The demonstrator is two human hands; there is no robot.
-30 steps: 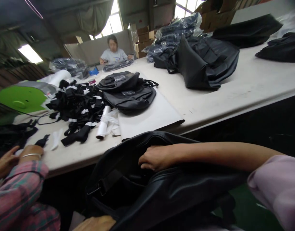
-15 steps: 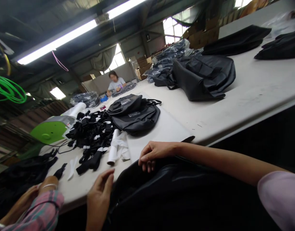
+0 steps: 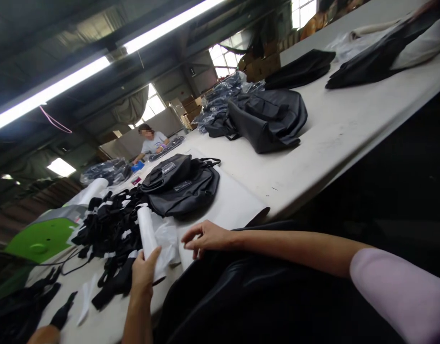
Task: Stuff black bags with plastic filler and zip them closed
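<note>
My left hand (image 3: pixel 144 273) is closed round the lower end of a white plastic roll (image 3: pixel 147 231), thumb on its near side. Loose clear film (image 3: pixel 167 243) hangs from the roll's right side. Fingers apart and holding nothing, my right hand (image 3: pixel 208 237) hovers over the upper edge of a large black bag (image 3: pixel 256 291) in front of me. The forearm crosses the bag's top. Beyond the roll, a finished-looking black backpack (image 3: pixel 184 188) rests on a white sheet (image 3: pixel 237 193).
Black straps with white bands (image 3: pixel 114 224) are heaped left of the roll. A green-sided machine (image 3: pixel 40 239) stands behind them. More black bags (image 3: pixel 270 117) lie across the table (image 3: pixel 320 153). A co-worker (image 3: pixel 153 141) sits at the far end; another's hand (image 3: pixel 44 334) shows lower left.
My left hand has reached forward and taken hold of the white roll, whose near end has lifted. My right hand's fingers have spread. The view has swung right; the neighbour's arms have mostly left it.
</note>
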